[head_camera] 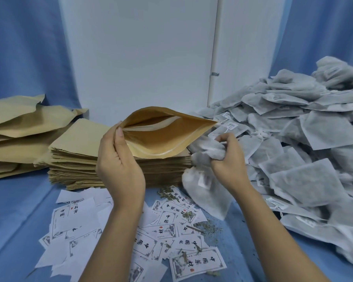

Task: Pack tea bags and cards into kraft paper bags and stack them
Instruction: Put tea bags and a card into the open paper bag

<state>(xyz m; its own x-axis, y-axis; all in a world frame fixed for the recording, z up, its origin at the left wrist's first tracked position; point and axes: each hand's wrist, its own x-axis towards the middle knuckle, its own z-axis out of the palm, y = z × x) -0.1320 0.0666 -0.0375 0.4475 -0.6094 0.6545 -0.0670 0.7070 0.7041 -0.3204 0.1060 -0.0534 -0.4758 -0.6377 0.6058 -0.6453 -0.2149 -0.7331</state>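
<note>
My left hand [118, 165] grips the left edge of a kraft paper bag [161, 133] and holds it up with its mouth spread wide; the inside looks bare. Just right of the bag's mouth, my right hand [228, 159] clutches a bunch of grey tea bags [207, 152], some hanging down below the fist. A big heap of tea bags [306, 147] fills the right side. White printed cards [165, 231] lie scattered on the blue cloth under my forearms.
A stack of flat kraft bags [77, 157] sits behind my left hand. Further left is a pile of bulging kraft bags [18, 129]. Loose tea leaf crumbs [208, 228] lie among the cards. A white wall and blue curtains stand behind.
</note>
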